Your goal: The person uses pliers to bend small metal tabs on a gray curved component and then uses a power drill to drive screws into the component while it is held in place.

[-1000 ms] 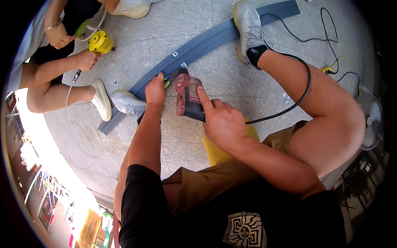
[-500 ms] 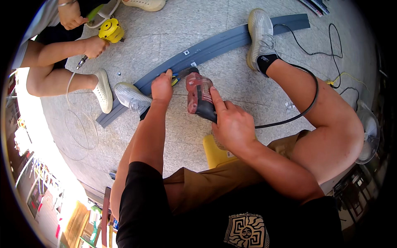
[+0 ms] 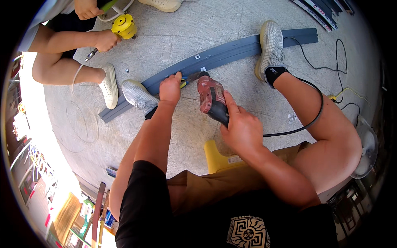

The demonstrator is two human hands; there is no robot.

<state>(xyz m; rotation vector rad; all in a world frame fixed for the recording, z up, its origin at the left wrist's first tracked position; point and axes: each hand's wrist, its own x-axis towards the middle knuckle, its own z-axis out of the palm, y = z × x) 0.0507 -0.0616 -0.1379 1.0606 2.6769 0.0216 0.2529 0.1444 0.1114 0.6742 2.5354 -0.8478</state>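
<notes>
A long grey plastic profile (image 3: 231, 51) lies curving across the floor, with my two shoes on it. My left hand (image 3: 170, 88) presses on its near edge, fingers curled over it. Beside the thumb is a small blue-and-yellow item (image 3: 184, 84); I cannot tell whether that hand holds it too. My right hand (image 3: 244, 129) wraps round the black grip of a corded red power tool (image 3: 211, 94). Its dark head is close to the near edge by a small whitish square (image 3: 202, 69); whether it touches is unclear. A second square (image 3: 197, 57) is on the far half.
At upper left a co-worker's hand (image 3: 108, 40) holds a yellow round-bodied tool (image 3: 124, 26) with a hose. The black cord (image 3: 289, 133) runs past my right leg. A yellow stool (image 3: 213, 157) is beneath me. More dark strips (image 3: 312, 14) lie at upper right.
The whole view has shifted, so things appear farther right and mostly lower. Both hands and the red tool keep nearly the same places along the grey profile.
</notes>
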